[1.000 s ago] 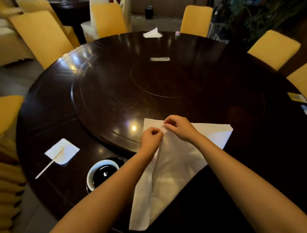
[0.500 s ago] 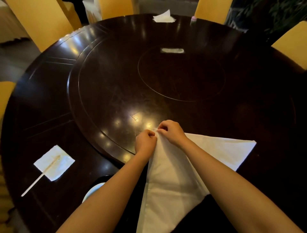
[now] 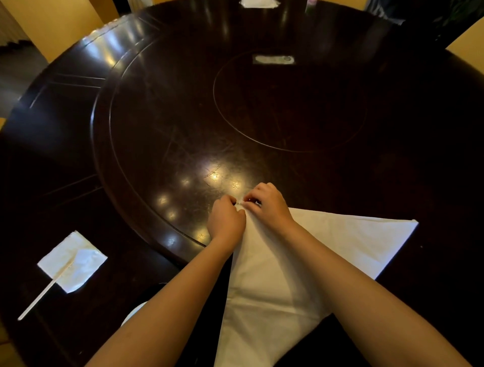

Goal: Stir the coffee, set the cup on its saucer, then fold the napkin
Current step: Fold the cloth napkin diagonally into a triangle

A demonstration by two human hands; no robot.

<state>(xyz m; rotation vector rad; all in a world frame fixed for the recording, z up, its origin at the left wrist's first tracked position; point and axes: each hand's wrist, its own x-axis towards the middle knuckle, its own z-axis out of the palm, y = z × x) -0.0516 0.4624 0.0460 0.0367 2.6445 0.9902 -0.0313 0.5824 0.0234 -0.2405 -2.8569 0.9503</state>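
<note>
A large white cloth napkin [image 3: 282, 283] lies on the dark round table [image 3: 78, 157] in front of me, partly folded, with one corner out to the right. My left hand [image 3: 226, 222] and my right hand [image 3: 267, 204] pinch its far corner together, fingertips almost touching. The white coffee cup [image 3: 133, 311] shows only as a sliver of rim under my left forearm; its saucer is hidden. A wooden stirrer [image 3: 44, 293] rests on a small paper napkin [image 3: 72, 262] at the left.
A raised turntable [image 3: 183, 118] fills the table's middle, with a small white packet [image 3: 273, 59] on it. A crumpled tissue [image 3: 258, 3] lies at the far edge. Yellow chairs [image 3: 52, 23] stand around the table.
The view has tipped down and closer to the table. Both hands have carried the napkin corner slightly away from me. The cup has slipped almost out of sight under my left arm.
</note>
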